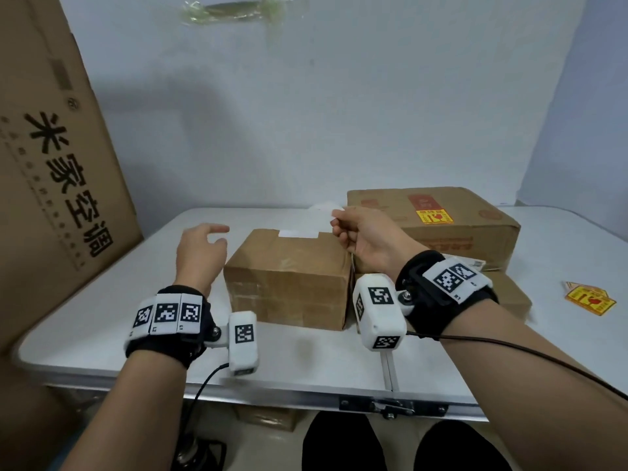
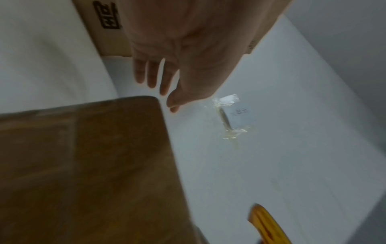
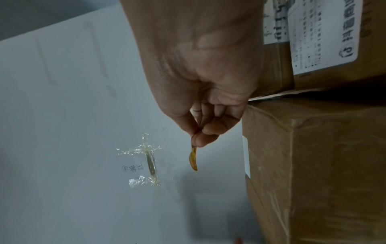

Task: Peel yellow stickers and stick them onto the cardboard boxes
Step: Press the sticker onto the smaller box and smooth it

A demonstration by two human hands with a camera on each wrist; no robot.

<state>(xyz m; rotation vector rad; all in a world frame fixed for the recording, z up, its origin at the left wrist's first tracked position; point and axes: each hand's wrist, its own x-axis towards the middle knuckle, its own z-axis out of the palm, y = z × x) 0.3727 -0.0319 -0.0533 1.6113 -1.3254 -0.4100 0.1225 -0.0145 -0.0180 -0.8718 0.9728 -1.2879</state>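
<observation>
A small brown cardboard box (image 1: 289, 277) stands mid-table, its top bare except for a white label at the far edge. My left hand (image 1: 221, 234) hovers just left of it, fingers relaxed and empty; the left wrist view shows that hand (image 2: 167, 92) above the box corner (image 2: 83, 165). My right hand (image 1: 336, 220) is raised over the box's right far corner and pinches a yellow sticker (image 3: 193, 159) between thumb and forefinger, seen edge-on. Behind it a larger box (image 1: 475, 232) carries a yellow sticker (image 1: 433, 216) on top.
A stack of yellow stickers (image 1: 589, 300) lies on the white table (image 1: 306, 362) at the right. A low box (image 1: 509, 295) sits under my right wrist. A tall printed carton (image 1: 61, 164) leans at the left. Clear tape (image 3: 149, 161) clings to the wall.
</observation>
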